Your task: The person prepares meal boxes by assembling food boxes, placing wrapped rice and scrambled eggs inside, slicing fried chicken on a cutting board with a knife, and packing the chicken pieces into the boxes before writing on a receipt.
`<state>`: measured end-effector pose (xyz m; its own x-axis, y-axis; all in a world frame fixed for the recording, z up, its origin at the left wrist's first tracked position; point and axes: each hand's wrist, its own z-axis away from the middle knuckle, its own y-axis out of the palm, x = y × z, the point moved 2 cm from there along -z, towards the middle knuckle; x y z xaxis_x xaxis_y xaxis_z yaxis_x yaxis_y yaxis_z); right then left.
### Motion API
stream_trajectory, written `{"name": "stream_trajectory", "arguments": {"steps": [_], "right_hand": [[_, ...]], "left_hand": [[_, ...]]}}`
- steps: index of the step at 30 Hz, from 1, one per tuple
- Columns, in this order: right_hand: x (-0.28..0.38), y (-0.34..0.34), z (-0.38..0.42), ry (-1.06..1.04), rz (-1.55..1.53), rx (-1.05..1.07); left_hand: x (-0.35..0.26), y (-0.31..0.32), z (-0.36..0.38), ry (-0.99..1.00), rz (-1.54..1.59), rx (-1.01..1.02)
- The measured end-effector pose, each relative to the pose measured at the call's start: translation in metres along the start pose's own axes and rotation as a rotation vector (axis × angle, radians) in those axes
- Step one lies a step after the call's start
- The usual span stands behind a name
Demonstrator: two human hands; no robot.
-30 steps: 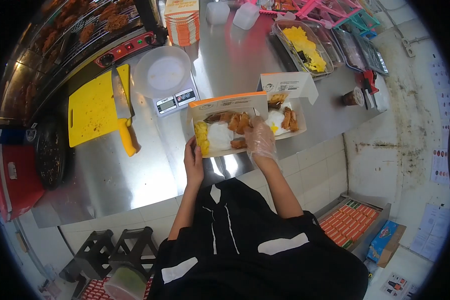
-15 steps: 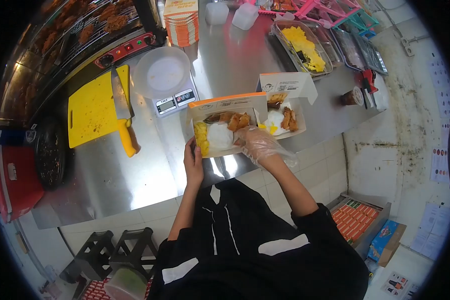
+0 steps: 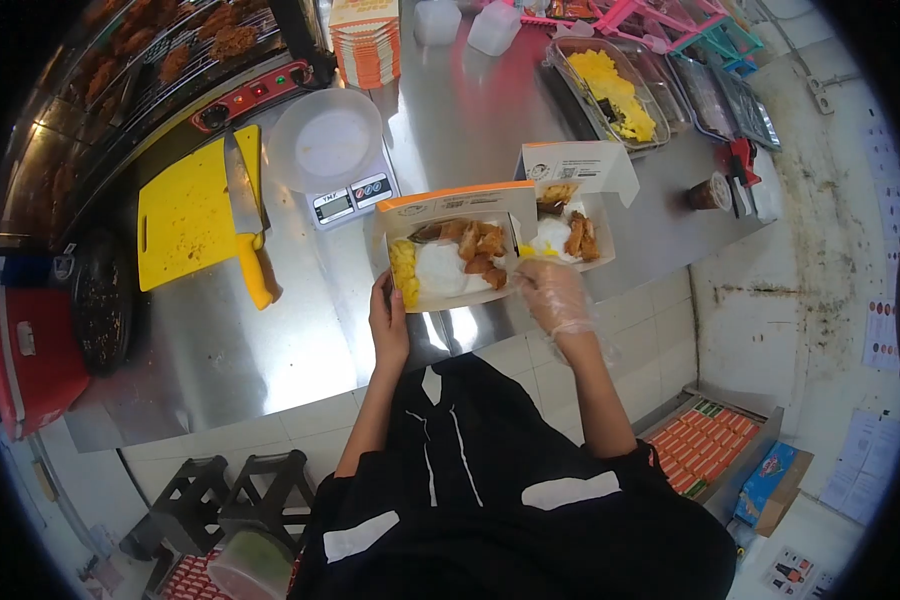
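Observation:
An open cardboard meal box [image 3: 457,203] sits near the counter's front edge. Inside it are white rice [image 3: 448,270], yellow scrambled egg [image 3: 404,272] on the left and cut pieces of fried chicken [image 3: 485,245] on the right. My bare left hand [image 3: 388,318] grips the box's left side, thumb at the front wall. On my right hand [image 3: 555,297] is a clear plastic glove; its curled fingers close at the box's right front corner. Just behind that hand stands a second open meal box [image 3: 580,175], with rice, egg and chicken.
Left on the steel counter [image 3: 240,350], a yellow-handled knife [image 3: 240,200] lies on a yellow cutting board [image 3: 180,220]. A digital scale [image 3: 355,200] carries a round plastic bowl [image 3: 325,140]. Behind are stacked folded boxes [image 3: 367,45] and a tray of egg [image 3: 615,95]. A cup [image 3: 708,193] stands right.
My right hand has drawn back from inside the near box to its right front corner. More chicken pieces now show beside the rice. The left hand keeps its hold.

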<state>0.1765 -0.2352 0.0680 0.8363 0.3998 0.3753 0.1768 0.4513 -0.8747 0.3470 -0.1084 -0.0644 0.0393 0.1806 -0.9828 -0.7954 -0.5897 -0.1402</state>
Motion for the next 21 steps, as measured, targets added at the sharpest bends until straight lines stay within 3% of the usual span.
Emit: {"name": "stream_trajectory", "arguments": {"steps": [2, 4, 7, 9, 12, 13, 15, 16, 17, 18, 19, 20, 21], "right_hand": [[0.002, 0.021, -0.008, -0.06, 0.001, 0.029], [-0.006, 0.065, -0.019, -0.348, -0.001, -0.331], [-0.002, 0.061, -0.031, -0.296, 0.072, -0.048], [-0.005, 0.039, -0.019, -0.373, 0.087, 0.078], [0.011, 0.001, -0.01, -0.536, -0.092, 0.088], [0.026, -0.014, -0.011, -0.458, -0.586, 0.098], [0.074, -0.048, -0.012, -0.554, -1.413, -0.137], [0.116, -0.067, -0.017, -0.753, -1.743, -0.398], [0.128, -0.072, -0.029, -0.727, -1.778, -0.73], [0.14, -0.073, -0.038, -0.684, -1.796, -1.067], [0.16, -0.069, -0.048, -0.711, -1.812, -1.073], [0.184, -0.062, -0.056, -0.754, -1.775, -1.266], [0.209, -0.053, -0.063, -0.788, -1.73, -1.466]], "left_hand": [[0.0, 0.001, 0.0, 0.003, 0.034, -0.005], [0.003, 0.001, 0.002, 0.004, 0.06, -0.03], [0.0, -0.001, 0.002, 0.019, -0.101, -0.034], [0.002, 0.0, 0.005, 0.008, -0.118, -0.031], [-0.009, -0.007, 0.008, -0.061, 0.017, 0.093], [-0.019, -0.013, 0.011, 0.018, -0.104, 0.01], [-0.041, -0.024, 0.021, 0.121, -0.226, -0.086], [-0.055, -0.03, 0.029, 0.294, -0.205, -0.105], [-0.068, -0.038, 0.036, 0.472, -0.187, -0.122], [-0.079, -0.043, 0.04, 0.594, -0.071, 0.047], [-0.1, -0.049, 0.04, 0.627, -0.012, 0.249], [-0.111, -0.055, 0.038, 0.653, -0.028, 0.248], [-0.117, -0.062, 0.034, 0.585, 0.147, 0.206]]}}
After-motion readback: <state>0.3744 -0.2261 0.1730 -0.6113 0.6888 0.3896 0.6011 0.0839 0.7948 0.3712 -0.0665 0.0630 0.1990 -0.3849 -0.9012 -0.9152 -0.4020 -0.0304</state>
